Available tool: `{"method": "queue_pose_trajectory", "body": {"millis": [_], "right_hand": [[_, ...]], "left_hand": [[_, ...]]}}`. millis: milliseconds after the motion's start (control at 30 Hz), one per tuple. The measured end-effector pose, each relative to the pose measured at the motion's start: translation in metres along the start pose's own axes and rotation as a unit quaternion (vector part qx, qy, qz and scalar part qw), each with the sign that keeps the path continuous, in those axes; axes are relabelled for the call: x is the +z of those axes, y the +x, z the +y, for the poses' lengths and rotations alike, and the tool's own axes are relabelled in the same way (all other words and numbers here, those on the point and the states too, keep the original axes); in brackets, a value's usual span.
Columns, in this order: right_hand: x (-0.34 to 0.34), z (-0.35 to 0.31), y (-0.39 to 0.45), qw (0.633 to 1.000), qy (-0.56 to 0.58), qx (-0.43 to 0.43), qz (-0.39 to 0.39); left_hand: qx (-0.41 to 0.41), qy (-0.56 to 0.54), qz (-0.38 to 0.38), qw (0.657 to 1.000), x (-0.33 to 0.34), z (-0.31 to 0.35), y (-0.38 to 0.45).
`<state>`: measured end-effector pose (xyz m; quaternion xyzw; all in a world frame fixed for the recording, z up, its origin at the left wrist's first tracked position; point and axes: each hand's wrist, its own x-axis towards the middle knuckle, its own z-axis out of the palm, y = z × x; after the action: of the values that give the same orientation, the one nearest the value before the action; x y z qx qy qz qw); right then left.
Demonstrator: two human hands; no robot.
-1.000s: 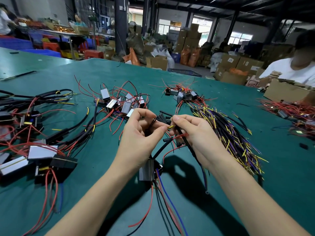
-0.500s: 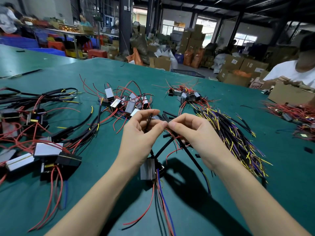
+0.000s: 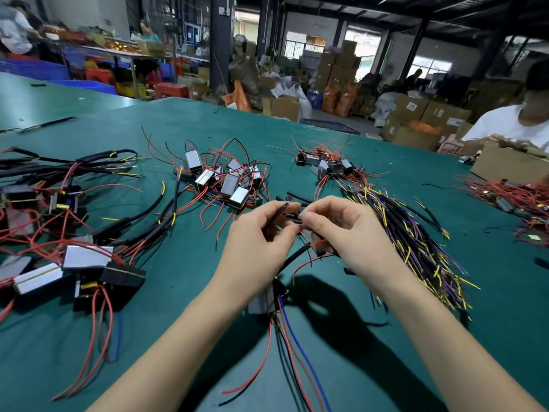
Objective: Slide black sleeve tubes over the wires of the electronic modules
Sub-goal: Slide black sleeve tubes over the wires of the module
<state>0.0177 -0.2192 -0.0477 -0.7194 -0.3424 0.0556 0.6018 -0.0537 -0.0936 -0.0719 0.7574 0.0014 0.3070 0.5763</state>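
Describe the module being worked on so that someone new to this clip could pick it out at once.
Start at the green table and find the person's two hands, left hand and right hand, meeting near its middle. Just below the left wrist hangs a small grey box-shaped module. Unlike the modules lying in heaps, it sits alone, trailing one blue wire among red and black ones toward the camera.

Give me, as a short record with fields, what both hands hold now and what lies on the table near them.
left hand: pinches a thin dark wire
right hand: grips a black sleeve tube
module in work: grey, below the hands, wires trailing toward the camera
behind the hands: pile of modules with red wires
right of the hands: bundle of sleeved wires
surface: green table
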Motion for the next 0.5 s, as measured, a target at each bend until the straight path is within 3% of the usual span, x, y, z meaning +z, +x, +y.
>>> {"method": "queue_pose_trajectory", "body": {"millis": [367, 500], "right_hand": [[-0.0086, -0.0046, 0.0019, 0.999, -0.004, -0.030, -0.021], [-0.0101, -0.0071, 0.0015, 0.998, -0.003, -0.039, -0.040]], "left_hand": [[-0.020, -0.041, -0.024, 0.999, 0.0026, 0.0003, 0.0014], [0.010, -0.015, -0.039, 0.999, 0.0000, 0.0019, 0.0018]]}}
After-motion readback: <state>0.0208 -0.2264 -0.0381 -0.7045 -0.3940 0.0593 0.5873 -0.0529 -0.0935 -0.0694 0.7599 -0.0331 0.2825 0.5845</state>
